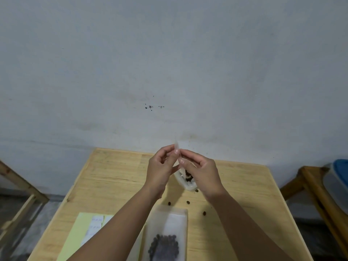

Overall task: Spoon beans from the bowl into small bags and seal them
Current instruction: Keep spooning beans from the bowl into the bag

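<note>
A small clear bag (185,180) with dark beans in its lower part hangs above the wooden table (113,181). My left hand (162,170) and my right hand (201,172) both pinch its top edge between thumb and fingertips, close together. Near the front edge stands a translucent rectangular container (169,219) with a heap of dark beans (163,245) inside. Several loose beans (187,202) lie on the table between the container and the bag. No spoon is visible.
A pale yellow sheet (75,236) carrying small white labels (94,227) lies at the table's front left. A wooden stand with a blue-lidded box (337,178) is on the right, a wooden frame (20,187) on the left. A grey wall is behind.
</note>
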`<state>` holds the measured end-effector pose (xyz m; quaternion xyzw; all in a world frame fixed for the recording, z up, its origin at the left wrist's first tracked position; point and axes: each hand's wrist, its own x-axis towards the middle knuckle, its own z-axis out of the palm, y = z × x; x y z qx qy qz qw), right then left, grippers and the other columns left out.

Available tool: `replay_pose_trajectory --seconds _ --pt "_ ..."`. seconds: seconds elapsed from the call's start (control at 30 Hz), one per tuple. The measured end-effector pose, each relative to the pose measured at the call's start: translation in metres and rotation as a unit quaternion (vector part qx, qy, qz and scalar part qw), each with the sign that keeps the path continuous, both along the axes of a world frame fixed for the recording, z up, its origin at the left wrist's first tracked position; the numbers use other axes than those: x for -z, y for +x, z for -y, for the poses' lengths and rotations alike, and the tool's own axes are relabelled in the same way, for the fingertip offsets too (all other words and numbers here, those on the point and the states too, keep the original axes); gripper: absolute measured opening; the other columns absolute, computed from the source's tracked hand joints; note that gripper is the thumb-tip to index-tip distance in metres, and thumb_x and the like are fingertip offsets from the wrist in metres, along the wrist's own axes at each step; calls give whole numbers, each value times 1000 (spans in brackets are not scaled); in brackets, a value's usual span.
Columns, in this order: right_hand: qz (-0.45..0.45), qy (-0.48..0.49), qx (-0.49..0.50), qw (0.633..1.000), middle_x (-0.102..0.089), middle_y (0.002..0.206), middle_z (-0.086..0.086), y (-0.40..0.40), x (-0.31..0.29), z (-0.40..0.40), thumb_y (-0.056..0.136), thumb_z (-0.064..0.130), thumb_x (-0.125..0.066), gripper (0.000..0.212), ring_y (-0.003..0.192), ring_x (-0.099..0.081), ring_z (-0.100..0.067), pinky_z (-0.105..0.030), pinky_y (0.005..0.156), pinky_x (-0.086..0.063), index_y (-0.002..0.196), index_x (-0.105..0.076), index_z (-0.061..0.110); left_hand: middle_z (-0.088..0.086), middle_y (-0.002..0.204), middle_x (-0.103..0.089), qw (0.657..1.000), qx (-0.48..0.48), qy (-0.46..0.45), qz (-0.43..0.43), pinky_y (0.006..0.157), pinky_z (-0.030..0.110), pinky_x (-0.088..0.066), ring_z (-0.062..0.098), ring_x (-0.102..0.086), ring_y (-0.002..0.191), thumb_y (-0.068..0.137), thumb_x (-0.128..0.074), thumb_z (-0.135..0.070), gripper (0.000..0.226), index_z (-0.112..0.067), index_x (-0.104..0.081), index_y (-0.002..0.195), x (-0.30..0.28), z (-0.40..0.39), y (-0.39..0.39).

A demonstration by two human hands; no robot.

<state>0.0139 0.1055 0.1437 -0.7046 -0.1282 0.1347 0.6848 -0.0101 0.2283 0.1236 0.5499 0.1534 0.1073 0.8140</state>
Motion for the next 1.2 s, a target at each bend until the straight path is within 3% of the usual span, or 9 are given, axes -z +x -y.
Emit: replay_pose_trajectory --seconds 0.2,0.4,0.57,0.67,0.77,0.9,1.0,1.07,1.2 --pt "40 -85 42 995 -66 106 11 -3 6 -3 86 13 -65 33 94 -62 10 -13 87 -50 119 -63 19 2 85 -71 998 -33 46 -36 71 24 -56 11 -70 79 84 -69 -12 18 -11 -68 103 3 2 1" --pt "139 -156 67 976 -67 109 3 -2 10 -4 87 10 -62 39 98 -62 3 -12 86 -49 125 -57 17 -1 72 -72 994 -19 98 -49 82 35 -57 15 -71 78 79 -73 -8 20 -18 -70 96 3 -2 3" --pt "249 -231 170 925 -70 83 0 2 20 -5 87 2 -52 19 75 -66 -17 -34 74 -54 96 -57 18 -10 58 -64 984 -37 168 -42 78 33 -58 5 -65 63 81 -67 -6 20 -19 -69 96 -2 2 3" --pt "305 -252 150 906 -66 78 -4 1 22 -8 83 3 -40 21 71 -60 -19 -21 67 -48 82 -61 10 -12 56 -62 982 -40 176 -55 78 35 -58 3 -63 59 82 -63 -5 23 -18 -67 101 -3 1 3" --pt "293 -281 111 907 -71 90 -2 1 24 -10 82 5 -42 32 82 -63 -11 -6 75 -39 93 -71 11 -6 65 -69 975 -13 213 -52 81 36 -57 8 -68 66 81 -63 -7 27 -25 -65 101 -6 -2 0" --pt "242 -299 90 919 -70 74 -1 5 22 -9 83 4 -59 22 65 -57 -10 -7 64 -40 94 -74 15 1 69 -69 964 10 261 -48 83 40 -55 23 -66 78 81 -62 -11 32 -34 -62 103 -3 -8 -2" --pt "239 -312 61 917 -65 67 -1 6 16 -11 83 11 -65 14 65 -57 -14 -24 64 -47 91 -75 17 -7 80 -68 970 75 231 -13 87 39 -54 12 -65 89 87 -63 -14 45 -40 -53 122 7 -18 -4" --pt "232 -330 45 914 -68 77 -1 6 13 -11 84 16 -66 16 71 -58 -12 -20 69 -45 98 -73 18 -11 99 -62 969 129 210 17 91 35 -52 6 -60 103 87 -63 -10 57 -45 -46 129 14 -27 -8" --pt "227 -364 27 903 -70 99 -2 5 12 -13 87 22 -64 27 89 -62 -12 -6 70 -34 112 -68 15 -18 138 -31 922 198 330 49 91 25 -50 -5 -42 123 73 -68 -6 89 -51 -29 139 23 -35 -14"
